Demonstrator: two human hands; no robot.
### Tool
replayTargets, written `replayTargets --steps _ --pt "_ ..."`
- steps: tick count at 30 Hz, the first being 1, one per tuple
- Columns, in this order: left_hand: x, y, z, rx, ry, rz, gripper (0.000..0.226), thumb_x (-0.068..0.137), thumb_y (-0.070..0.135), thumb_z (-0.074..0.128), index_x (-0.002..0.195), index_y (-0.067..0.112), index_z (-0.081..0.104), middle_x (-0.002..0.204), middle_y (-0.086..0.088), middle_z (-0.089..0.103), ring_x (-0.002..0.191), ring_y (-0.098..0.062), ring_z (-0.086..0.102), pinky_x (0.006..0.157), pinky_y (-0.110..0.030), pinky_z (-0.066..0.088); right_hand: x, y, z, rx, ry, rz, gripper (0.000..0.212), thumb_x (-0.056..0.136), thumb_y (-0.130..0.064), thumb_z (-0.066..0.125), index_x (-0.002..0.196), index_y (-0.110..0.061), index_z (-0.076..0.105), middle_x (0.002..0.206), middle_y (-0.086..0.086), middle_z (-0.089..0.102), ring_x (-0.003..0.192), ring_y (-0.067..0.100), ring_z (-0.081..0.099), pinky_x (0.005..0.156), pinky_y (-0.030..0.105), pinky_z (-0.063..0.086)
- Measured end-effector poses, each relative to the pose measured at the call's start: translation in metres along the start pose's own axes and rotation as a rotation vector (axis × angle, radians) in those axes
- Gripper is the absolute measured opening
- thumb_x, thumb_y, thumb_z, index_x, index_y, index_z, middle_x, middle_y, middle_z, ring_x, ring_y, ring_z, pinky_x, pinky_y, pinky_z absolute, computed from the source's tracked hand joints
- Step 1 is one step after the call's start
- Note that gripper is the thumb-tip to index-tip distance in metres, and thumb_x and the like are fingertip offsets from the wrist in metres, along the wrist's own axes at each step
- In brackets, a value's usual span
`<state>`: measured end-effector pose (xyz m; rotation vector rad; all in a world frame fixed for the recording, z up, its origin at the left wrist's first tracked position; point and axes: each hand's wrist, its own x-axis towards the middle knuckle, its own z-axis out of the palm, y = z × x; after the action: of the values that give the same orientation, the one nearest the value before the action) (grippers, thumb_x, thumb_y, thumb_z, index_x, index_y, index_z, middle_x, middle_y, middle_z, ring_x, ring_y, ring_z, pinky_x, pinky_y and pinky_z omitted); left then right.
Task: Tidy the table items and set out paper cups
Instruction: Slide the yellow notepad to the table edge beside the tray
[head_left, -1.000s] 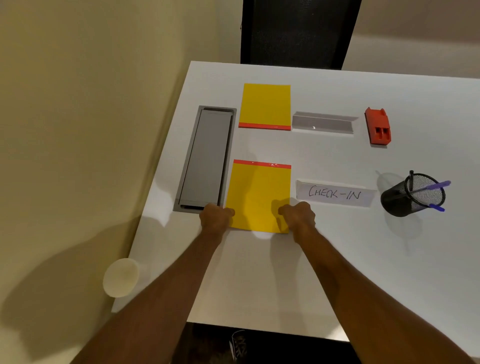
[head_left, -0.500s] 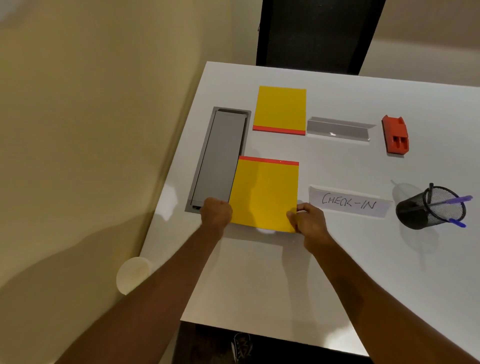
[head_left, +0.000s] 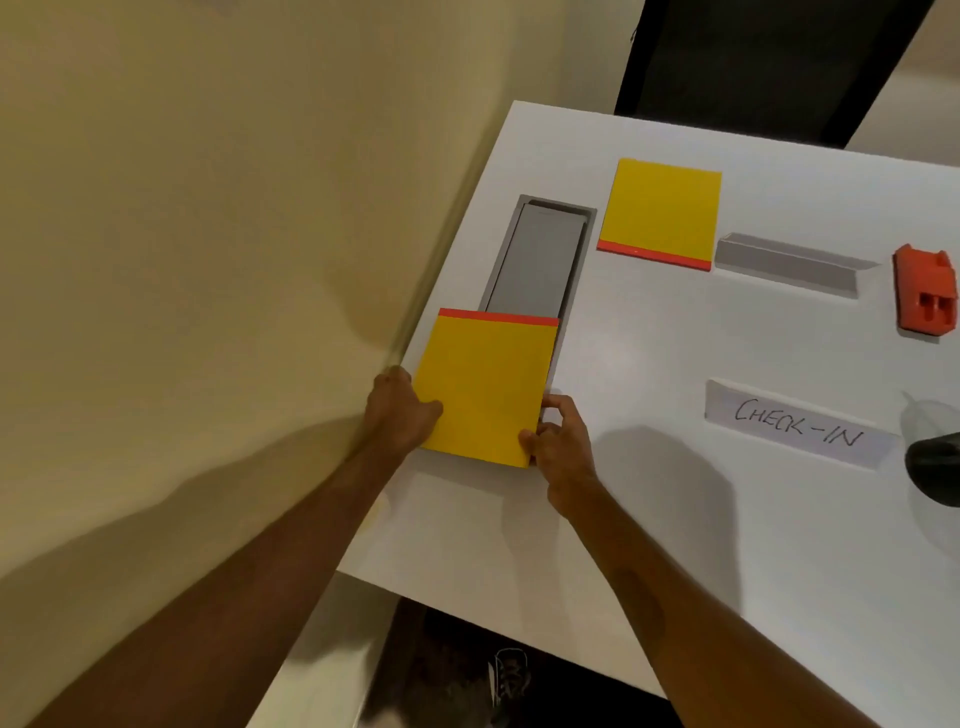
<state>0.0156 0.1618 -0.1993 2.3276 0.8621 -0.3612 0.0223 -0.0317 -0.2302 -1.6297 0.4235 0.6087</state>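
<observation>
A yellow notepad (head_left: 485, 389) with a red top strip is held at its near corners by both hands. My left hand (head_left: 397, 413) grips its near left corner and my right hand (head_left: 558, 444) grips its near right corner. The pad now lies over the near end of the grey cable tray (head_left: 540, 254) set into the white table (head_left: 675, 509), close to the table's left edge. A second yellow notepad (head_left: 662, 210) lies flat further back. No paper cup is in view now.
A folded grey name stand (head_left: 789, 265) and an orange stapler (head_left: 927, 291) lie at the back right. A white CHECK-IN sign (head_left: 797, 431) sits at the right, with a black mesh pen cup (head_left: 935, 473) cut off by the frame edge. A dark chair (head_left: 753, 57) stands behind the table.
Both hands have slid the near yellow notepad to the left, from beside the cable tray to over its near end. The view has shifted right, and the paper cup has left the frame.
</observation>
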Motion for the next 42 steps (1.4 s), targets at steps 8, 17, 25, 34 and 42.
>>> replayTargets --steps 8,17,25,34,42 --pt "0.006 -0.020 0.010 0.312 -0.150 0.105 0.074 0.083 0.041 0.074 0.141 0.009 0.040 0.148 -0.019 0.034 0.134 -0.038 0.037 0.100 -0.046 0.040 -0.004 0.023 0.040 -0.246 0.083 -0.095 0.034 0.084 -0.001 0.065 0.109 -0.020 0.054 0.094 0.003 0.064 0.093 0.030 0.065 0.083 0.053 0.058" --pt "0.004 -0.022 0.027 0.461 -0.147 0.187 0.087 0.079 0.045 0.078 0.147 0.012 0.034 0.152 -0.016 0.028 0.139 -0.036 0.030 0.104 -0.045 0.040 -0.006 0.028 0.054 -0.594 0.234 -0.207 0.036 0.086 -0.007 0.064 0.120 -0.010 0.055 0.114 0.013 0.063 0.103 0.031 0.062 0.081 0.037 0.050" --pt "0.000 -0.025 0.031 0.445 -0.123 0.192 0.085 0.079 0.044 0.078 0.144 0.012 0.036 0.149 -0.014 0.029 0.138 -0.034 0.030 0.099 -0.046 0.043 -0.005 0.032 0.052 -0.649 0.243 -0.242 0.037 0.086 -0.005 0.062 0.122 -0.006 0.055 0.112 0.015 0.060 0.100 0.030 0.060 0.073 0.030 0.044" --pt "-0.008 -0.020 0.033 0.556 -0.125 0.217 0.086 0.081 0.050 0.073 0.147 0.014 0.031 0.149 -0.014 0.030 0.138 -0.035 0.030 0.102 -0.050 0.038 -0.010 0.034 0.024 -0.665 0.160 -0.398 0.041 0.088 -0.015 0.067 0.126 -0.006 0.053 0.116 0.014 0.059 0.098 0.028 0.061 0.071 0.029 0.044" --pt "-0.039 0.036 0.083 0.517 -0.032 0.450 0.082 0.092 0.055 0.055 0.154 0.015 0.020 0.160 -0.016 0.021 0.147 -0.034 0.020 0.113 -0.049 0.029 -0.027 0.042 -0.074 -0.638 0.282 -0.452 0.029 0.093 -0.026 0.062 0.118 -0.011 0.058 0.101 0.002 0.060 0.082 0.016 0.058 0.069 0.027 0.048"
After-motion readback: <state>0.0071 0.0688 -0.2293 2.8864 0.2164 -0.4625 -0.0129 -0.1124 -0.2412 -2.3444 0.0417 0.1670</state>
